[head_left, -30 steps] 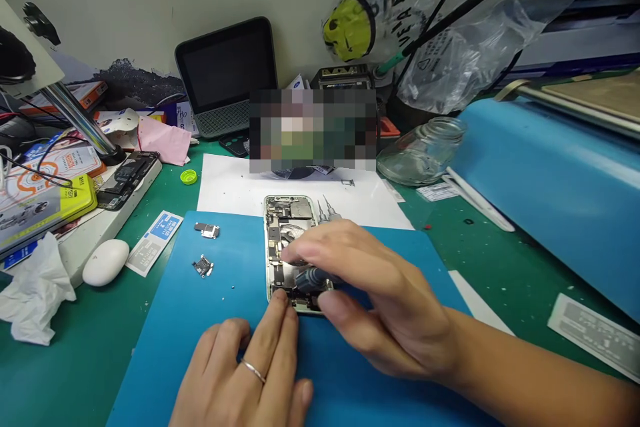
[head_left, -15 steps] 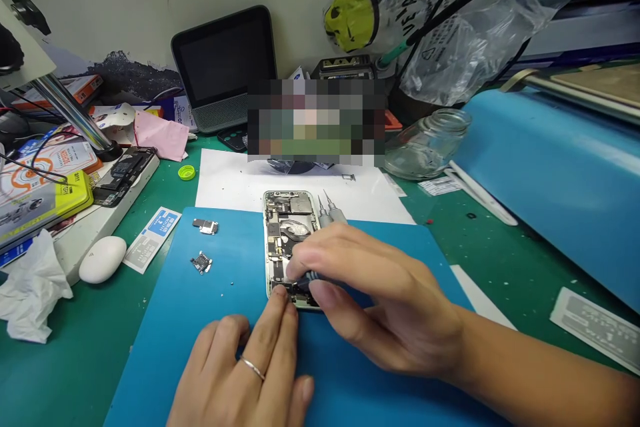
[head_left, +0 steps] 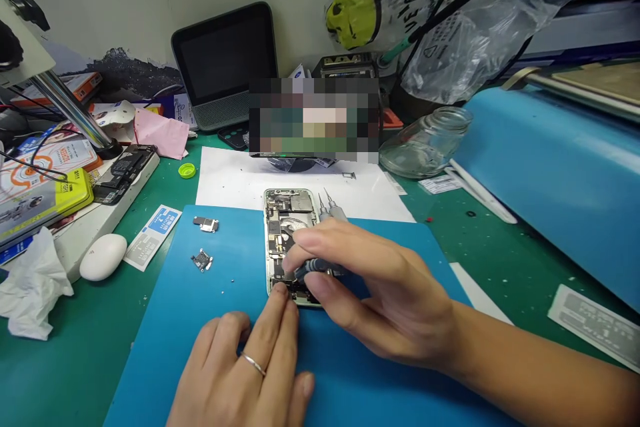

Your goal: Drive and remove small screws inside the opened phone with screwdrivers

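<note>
An opened smartphone [head_left: 275, 228] lies on the blue mat with its inner parts showing. My left hand [head_left: 245, 367], wearing a ring, rests in front of it; its index and middle fingers are stretched out, the index fingertip touching the phone's lower left end. Over the phone's lower half, my right hand [head_left: 385, 293] pinches a small dark piece with grey bands [head_left: 311, 268], whose kind I cannot make out. That hand covers the phone's right side. Just beyond it lie two screwdrivers [head_left: 330, 207], their tips pointing away and their rear ends hidden.
On the blue mat [head_left: 165, 320] sit a metal bracket part [head_left: 207, 224] and a small dark component [head_left: 202, 260]. A white earbud case [head_left: 103, 257] and crumpled tissue [head_left: 35, 287] lie left. Behind are white paper [head_left: 225, 177], a glass jar [head_left: 425, 143] and a smart display [head_left: 225, 60].
My right thumb and fingers have shifted slightly left and up, and more of the dark piece shows between them. My left hand stays in place on the phone's lower end.
</note>
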A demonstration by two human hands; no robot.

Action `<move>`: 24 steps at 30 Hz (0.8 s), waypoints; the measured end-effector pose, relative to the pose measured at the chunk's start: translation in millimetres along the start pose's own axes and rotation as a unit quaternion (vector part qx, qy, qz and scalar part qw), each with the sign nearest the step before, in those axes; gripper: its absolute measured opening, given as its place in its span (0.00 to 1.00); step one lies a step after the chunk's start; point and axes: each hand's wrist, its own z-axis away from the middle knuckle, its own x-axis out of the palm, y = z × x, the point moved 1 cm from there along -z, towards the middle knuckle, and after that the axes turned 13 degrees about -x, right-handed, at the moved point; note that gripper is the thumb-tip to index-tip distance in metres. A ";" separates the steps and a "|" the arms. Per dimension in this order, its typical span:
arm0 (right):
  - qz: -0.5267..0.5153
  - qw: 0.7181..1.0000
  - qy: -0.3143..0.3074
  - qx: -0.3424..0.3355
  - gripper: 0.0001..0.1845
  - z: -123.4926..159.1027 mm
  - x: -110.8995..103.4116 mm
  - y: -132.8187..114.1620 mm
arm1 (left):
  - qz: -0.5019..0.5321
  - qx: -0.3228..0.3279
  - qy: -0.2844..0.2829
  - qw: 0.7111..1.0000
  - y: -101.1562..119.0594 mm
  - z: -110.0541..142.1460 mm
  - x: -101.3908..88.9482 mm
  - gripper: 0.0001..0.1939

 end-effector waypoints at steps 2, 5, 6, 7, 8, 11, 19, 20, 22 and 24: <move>-0.003 1.000 0.004 0.005 0.30 -0.5 0.2 -1.0 | 0.002 0.001 -0.001 1.000 -0.1 1.0 -0.1 0.21; -0.010 1.000 0.007 0.014 0.28 -1.7 1.5 -1.1 | 0.004 0.003 -0.004 1.000 -0.7 2.3 0.1 0.21; -0.012 1.000 0.011 0.013 0.27 -2.1 2.0 -0.9 | 0.005 0.001 -0.005 1.000 -0.9 2.5 0.3 0.21; -0.014 1.000 0.015 0.013 0.26 -2.4 2.5 -0.6 | 0.006 -0.001 -0.005 1.000 -1.1 2.5 0.6 0.20; -0.015 1.000 0.016 0.012 0.26 -2.5 2.9 -0.3 | 0.008 -0.002 -0.003 1.000 -1.1 2.4 0.9 0.20; -0.011 1.000 0.017 0.004 0.26 -1.7 3.9 0.0 | 0.010 0.002 -0.002 1.000 -0.6 1.7 1.9 0.20; 0.061 0.998 0.010 -0.021 0.33 1.6 5.9 -1.7 | 0.011 -0.002 -0.001 1.000 -0.5 -0.1 1.2 0.21; 0.069 0.997 0.009 -0.016 0.35 1.7 6.2 -2.1 | 0.012 -0.001 -0.003 1.000 -0.5 -0.1 1.2 0.21; 0.080 0.997 0.005 -0.005 0.39 2.4 6.4 -3.0 | 0.012 0.000 -0.003 1.000 -0.2 0.0 1.4 0.21; 0.085 0.996 0.005 0.000 0.41 3.6 6.5 -4.1 | 0.011 0.003 -0.002 1.000 0.1 0.2 1.6 0.21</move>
